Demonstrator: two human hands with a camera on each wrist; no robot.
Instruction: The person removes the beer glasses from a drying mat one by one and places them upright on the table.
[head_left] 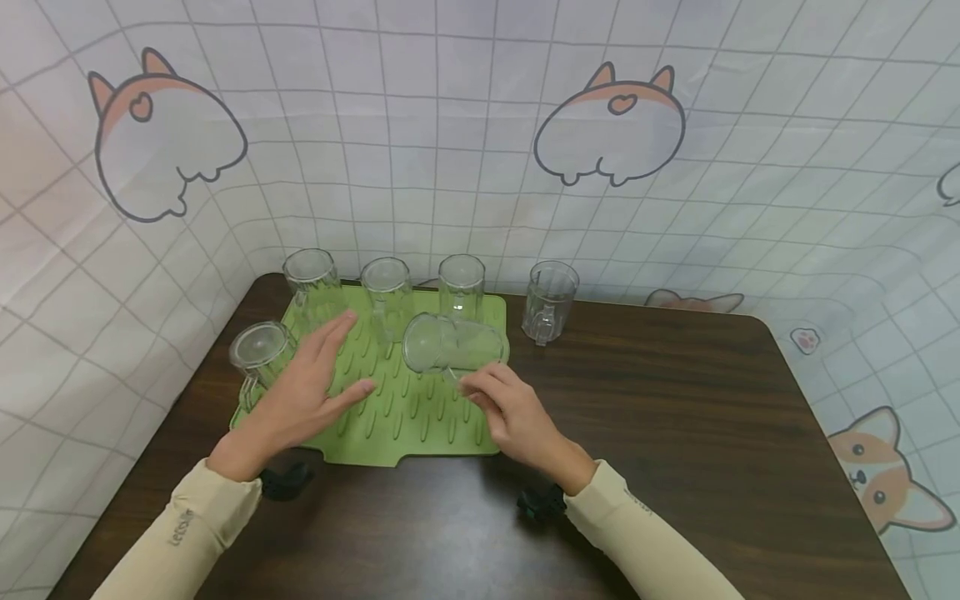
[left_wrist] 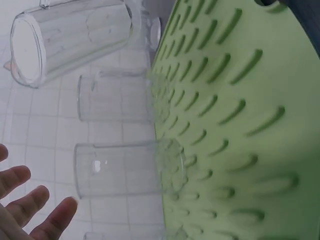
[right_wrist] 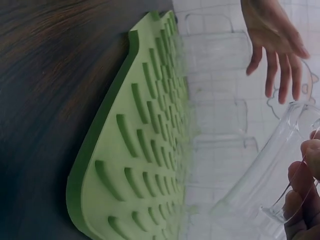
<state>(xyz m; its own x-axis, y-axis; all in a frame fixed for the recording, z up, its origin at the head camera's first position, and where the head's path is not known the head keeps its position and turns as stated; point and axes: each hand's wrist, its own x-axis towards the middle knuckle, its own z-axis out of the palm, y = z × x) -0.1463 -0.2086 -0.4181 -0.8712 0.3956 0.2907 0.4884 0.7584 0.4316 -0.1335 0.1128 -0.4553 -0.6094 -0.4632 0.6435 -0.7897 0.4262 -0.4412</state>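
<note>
My right hand [head_left: 517, 412] grips the handle of a clear glass mug [head_left: 453, 343], tilted onto its side above the green ribbed mat [head_left: 360, 454]. In the right wrist view, the curled fingers [right_wrist: 305, 200] are around that handle. My left hand [head_left: 300, 400] hovers over the mat's left part, fingers spread and holding nothing; it is apart from the held mug. Just beyond it stands a glass mug [head_left: 311, 279], and another glass mug [head_left: 261, 346] stands beside it at the mat's left edge. Two more mugs, a glass mug [head_left: 387, 292] and its neighbour [head_left: 461, 283], stand along the back.
Off the mat, a glass mug [head_left: 551, 300] stands on the dark wooden table [head_left: 660, 417], near its back edge. A white gridded curtain [head_left: 450, 150] with corgi drawings hangs behind the table and at both sides.
</note>
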